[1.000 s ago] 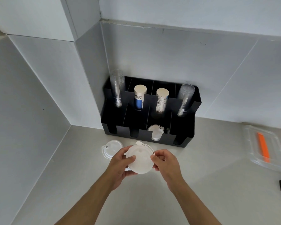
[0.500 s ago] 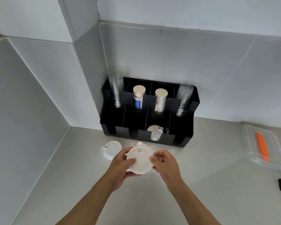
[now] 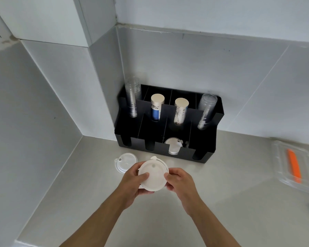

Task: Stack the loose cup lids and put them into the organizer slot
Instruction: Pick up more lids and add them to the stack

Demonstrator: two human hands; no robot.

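Both hands, left hand (image 3: 132, 180) and right hand (image 3: 180, 180), are still gripping the lid stack (image 3: 153, 175), squaring it slightly, while another lid (image 3: 125, 162) is waiting at ten o'clock on the table (image 3: 221, 193).

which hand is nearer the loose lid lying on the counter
Left. The left hand sits just below and right of the loose lid, nearly touching it. The right hand is farther right, across the held lids.

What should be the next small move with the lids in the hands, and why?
Probably set the held lids down onto the loose lid lying on the counter, to finish the stack. Both the left hand and the right hand grip the held lids, and one lid is still outside the organizer.
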